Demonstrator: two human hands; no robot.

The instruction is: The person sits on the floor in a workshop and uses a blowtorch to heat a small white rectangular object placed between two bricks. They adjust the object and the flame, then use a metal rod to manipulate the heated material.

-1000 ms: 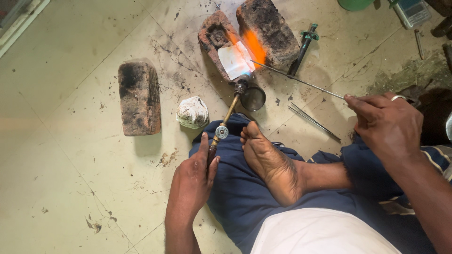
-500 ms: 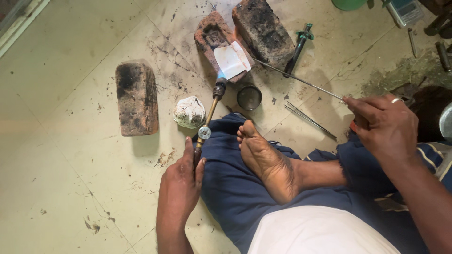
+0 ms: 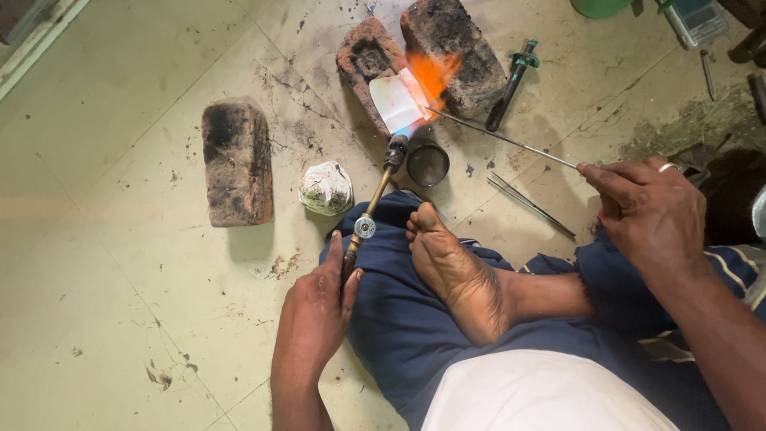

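Observation:
My left hand (image 3: 315, 307) grips the handle of a brass gas torch (image 3: 375, 199) that points up and away from me. Its orange flame (image 3: 429, 73) plays on a small white block (image 3: 396, 102) that leans between two charred bricks (image 3: 451, 48). My right hand (image 3: 646, 211), a ring on one finger, pinches a long thin metal rod (image 3: 503, 137) whose tip reaches the flame at the white block. My bare foot (image 3: 455, 275) rests on my blue-clad leg between the two hands.
A third charred brick (image 3: 236, 162) lies at the left, with a white lump (image 3: 325, 188) beside it. A small round metal cup (image 3: 428, 164) sits near the torch tip. Thin rods (image 3: 531, 204) and a dark green-capped tool (image 3: 511, 84) lie on the stained floor.
The torch swung left and the flame went out of sight half a second ago. Now it points at the white block again, with the flame burning there. The right hand stayed nearly still.

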